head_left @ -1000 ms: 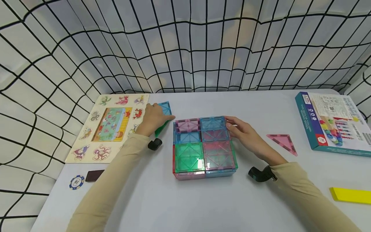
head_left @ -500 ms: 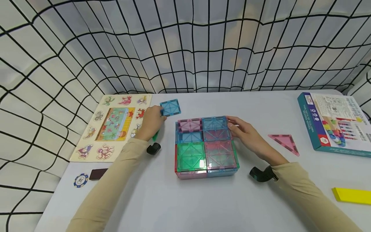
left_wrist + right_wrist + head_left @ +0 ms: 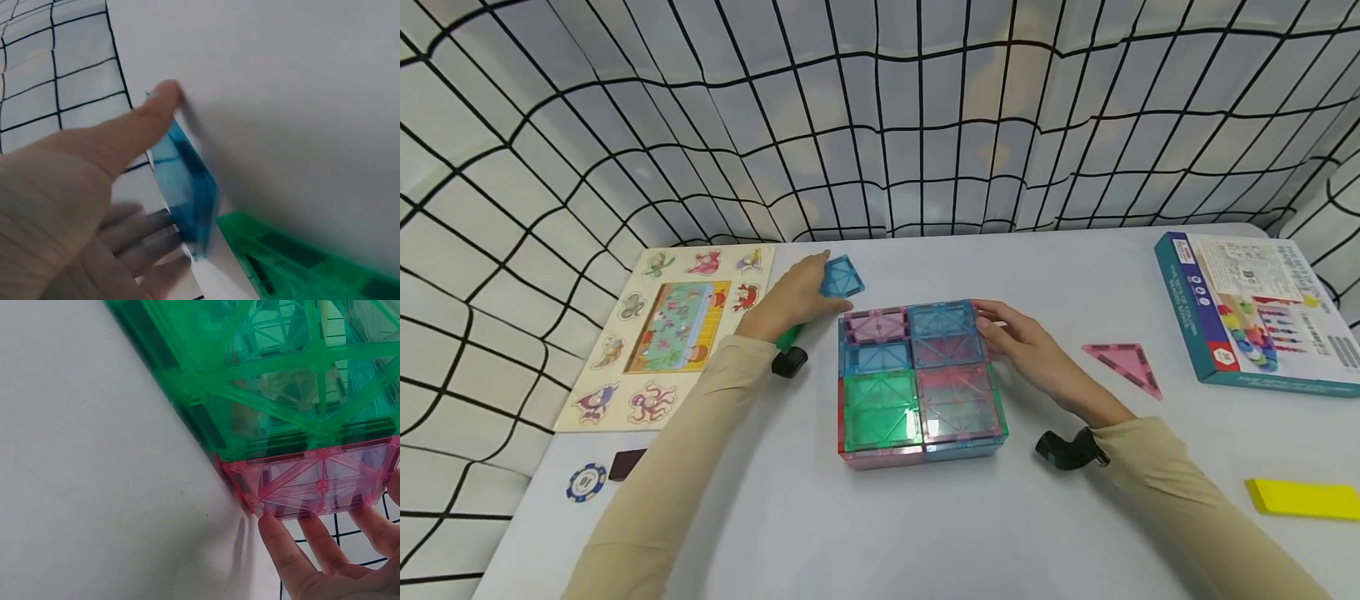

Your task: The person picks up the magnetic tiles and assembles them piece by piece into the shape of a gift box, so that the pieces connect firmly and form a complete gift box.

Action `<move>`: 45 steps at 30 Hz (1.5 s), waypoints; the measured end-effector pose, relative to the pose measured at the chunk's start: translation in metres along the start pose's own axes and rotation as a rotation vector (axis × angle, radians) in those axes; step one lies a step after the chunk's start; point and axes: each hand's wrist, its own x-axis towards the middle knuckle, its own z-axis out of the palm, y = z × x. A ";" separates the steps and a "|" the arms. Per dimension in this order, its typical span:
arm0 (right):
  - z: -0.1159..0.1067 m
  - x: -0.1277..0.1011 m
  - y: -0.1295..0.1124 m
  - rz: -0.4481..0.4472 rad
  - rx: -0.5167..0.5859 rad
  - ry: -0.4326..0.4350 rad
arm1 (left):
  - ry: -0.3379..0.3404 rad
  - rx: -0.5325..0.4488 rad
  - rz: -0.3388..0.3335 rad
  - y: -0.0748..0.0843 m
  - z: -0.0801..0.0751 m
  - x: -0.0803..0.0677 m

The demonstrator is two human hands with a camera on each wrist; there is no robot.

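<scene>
The blue tile point(image 3: 841, 277) and the tile block point(image 3: 920, 379) look like glossy, see-through plastic. The table point(image 3: 925, 533) has a smooth, matt white surface. At its left edge, the puzzle board point(image 3: 664, 333) looks like printed wood.

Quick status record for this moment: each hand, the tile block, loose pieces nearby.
left hand: pinches a blue tile, lifted off the table
right hand: fingers on the right side of the tile block
tile block: flat box of pink, blue and green squares
green tile: under the left hand
pink triangle: flat, right of the block
</scene>
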 end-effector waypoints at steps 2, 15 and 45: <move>0.002 0.000 -0.002 -0.004 -0.005 0.000 | -0.009 0.026 0.041 -0.004 -0.001 0.001; 0.003 -0.003 -0.006 -0.014 -0.031 0.013 | 0.202 0.036 0.092 -0.001 -0.029 -0.035; 0.004 -0.002 -0.002 -0.010 -0.024 0.019 | -0.026 0.023 0.494 0.066 -0.022 -0.091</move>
